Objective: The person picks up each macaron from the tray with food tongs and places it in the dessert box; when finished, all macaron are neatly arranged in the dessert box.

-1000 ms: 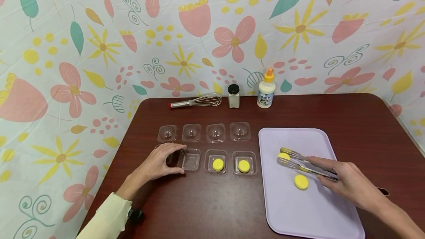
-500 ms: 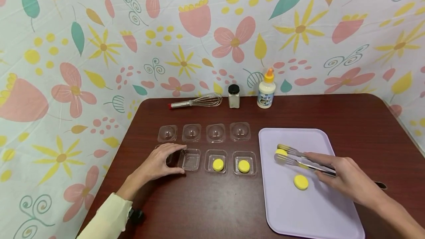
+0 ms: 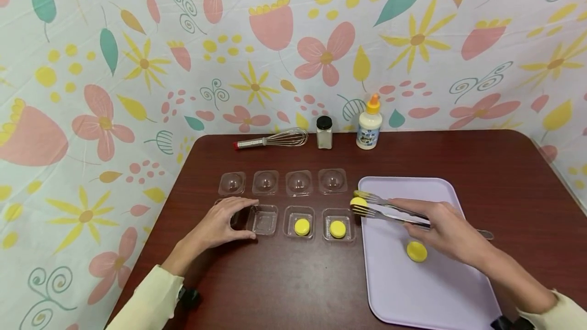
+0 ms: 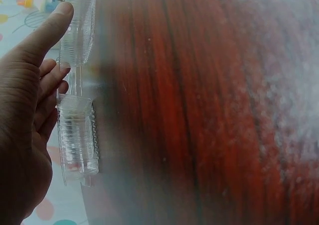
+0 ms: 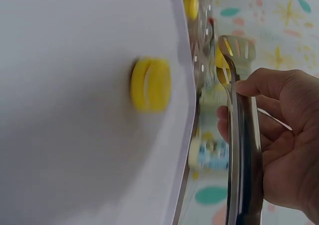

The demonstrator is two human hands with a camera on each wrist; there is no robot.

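Observation:
My right hand [image 3: 451, 230] holds metal tongs [image 3: 373, 212], slotted at the ends, which pinch a yellow macaron [image 3: 357, 203]. That macaron hangs over the upper left edge of the lilac tray [image 3: 431, 294]. A second macaron [image 5: 151, 84] lies on the tray, below the tongs in the head view. My left hand [image 3: 222, 223] spans a clear plastic box [image 3: 264, 220], thumb at its near edge and index finger at its far edge. Another box left of it is mostly hidden behind this hand. Two more boxes [image 3: 299, 213] [image 3: 326, 218] each contain one yellow macaron.
Several clear domed lids [image 3: 265, 182] lie in a row behind the boxes. Along the table's back edge are a whisk [image 3: 286, 138], a black-capped jar [image 3: 324, 136] and a white bottle [image 3: 369, 129] with an orange tip. A patterned cloth hangs behind.
My right hand has moved left, carrying the macaron in the tongs from over the tray to its left edge, near the boxes. The left hand stays in place.

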